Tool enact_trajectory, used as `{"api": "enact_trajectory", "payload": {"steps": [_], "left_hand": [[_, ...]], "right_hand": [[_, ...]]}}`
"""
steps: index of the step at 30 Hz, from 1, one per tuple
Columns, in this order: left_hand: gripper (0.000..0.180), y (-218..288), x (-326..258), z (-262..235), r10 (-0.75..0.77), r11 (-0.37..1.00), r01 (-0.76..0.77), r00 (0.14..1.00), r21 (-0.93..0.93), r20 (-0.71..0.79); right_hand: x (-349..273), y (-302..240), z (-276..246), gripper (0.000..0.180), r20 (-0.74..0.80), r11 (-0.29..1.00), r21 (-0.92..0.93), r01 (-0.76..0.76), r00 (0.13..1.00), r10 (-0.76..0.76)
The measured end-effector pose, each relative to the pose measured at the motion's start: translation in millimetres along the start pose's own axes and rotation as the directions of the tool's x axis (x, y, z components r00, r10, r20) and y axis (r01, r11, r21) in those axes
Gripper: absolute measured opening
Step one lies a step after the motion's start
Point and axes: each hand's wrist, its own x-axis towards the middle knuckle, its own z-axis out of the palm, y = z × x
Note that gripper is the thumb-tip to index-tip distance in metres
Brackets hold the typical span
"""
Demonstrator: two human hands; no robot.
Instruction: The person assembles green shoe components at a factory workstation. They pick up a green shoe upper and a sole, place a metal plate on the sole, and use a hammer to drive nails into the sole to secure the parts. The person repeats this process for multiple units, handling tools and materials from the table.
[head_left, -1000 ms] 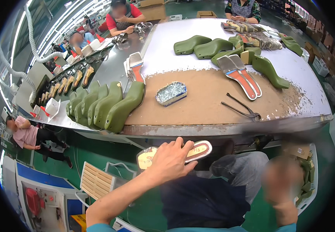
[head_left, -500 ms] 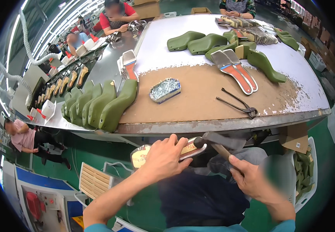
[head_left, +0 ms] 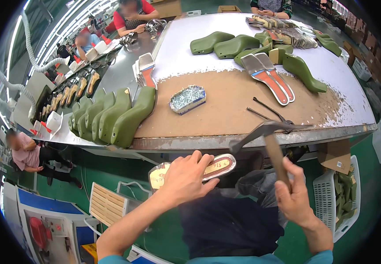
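My left hand [head_left: 189, 178] grips a shoe last with an insole [head_left: 222, 166] on its upturned sole, above my lap. Tan with a brown patch, the insole shows at both sides of the hand; the last beneath is mostly hidden. My right hand [head_left: 294, 193] is closed round the wooden handle of a hammer [head_left: 275, 152]. The hammer's dark head is raised to the right of the insole, apart from it, and overlaps the table edge. Just behind the head lie pincers [head_left: 272, 112]. A box of nails [head_left: 187, 100] sits on the brown part of the table.
Green shoe lasts [head_left: 131, 119] stand in a row at the table's left front. More lasts [head_left: 302, 72] and orange-and-silver insoles [head_left: 272, 81] lie farther back. A white basket [head_left: 326, 196] of green lasts stands at right. A wooden stool [head_left: 106, 203] is at left. Other people sit beyond the table.
My right hand has lifted the hammer up and to the right, away from the insole's end. The left hand and the insole have stayed nearly in place.
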Motion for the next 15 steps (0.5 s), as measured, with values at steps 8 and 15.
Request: {"api": "enact_trajectory", "payload": {"steps": [8,15], "left_hand": [[0.058,-3.1,2.6,-0.2,0.001,1.000,-0.001,1.000,-0.026,0.013],[0.058,-1.9,5.7,0.3,0.009,1.000,-0.009,1.000,-0.016,0.009]], "right_hand": [[12.4,-12.3,-6.6,0.056,0.071,0.967,-0.141,0.212,0.977,-0.203],[3.7,-2.5,1.2,0.062,0.188,0.928,-0.267,0.261,0.958,-0.216]]}}
